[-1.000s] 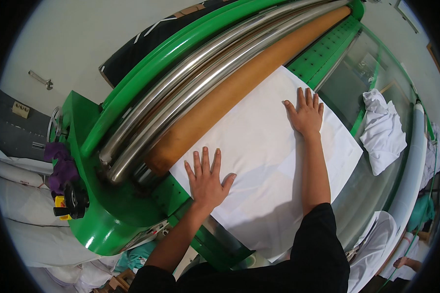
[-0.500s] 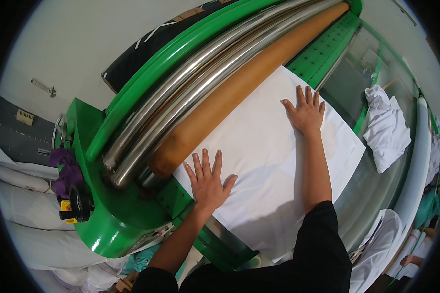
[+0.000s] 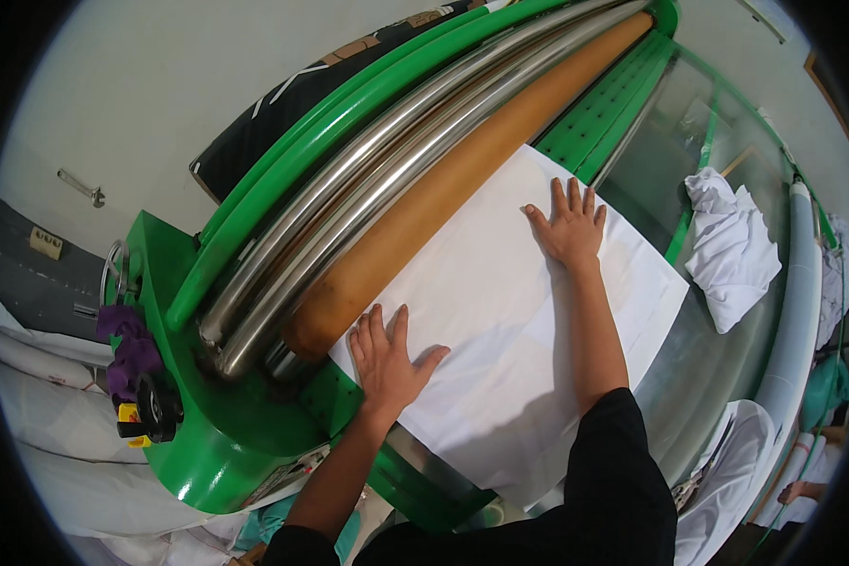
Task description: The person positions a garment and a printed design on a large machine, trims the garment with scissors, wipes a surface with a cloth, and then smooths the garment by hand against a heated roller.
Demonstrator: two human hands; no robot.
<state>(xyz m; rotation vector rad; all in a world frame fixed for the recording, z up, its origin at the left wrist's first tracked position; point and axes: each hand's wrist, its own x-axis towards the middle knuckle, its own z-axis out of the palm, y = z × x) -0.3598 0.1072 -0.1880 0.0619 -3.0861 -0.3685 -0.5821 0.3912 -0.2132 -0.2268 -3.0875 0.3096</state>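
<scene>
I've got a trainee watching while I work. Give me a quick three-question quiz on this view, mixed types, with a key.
1. True or false: the left hand and the right hand both rest on the white sheet.

2. Multiple choice: what colour is the roller that runs along the sheet's upper-left edge in the picture?
A) silver
B) green
C) orange-brown
D) black

3. Fill in the blank: in the picture, the crumpled white cloth lies to the ____ of the right hand.

Key: 1. True. 2. C. 3. right.
</scene>
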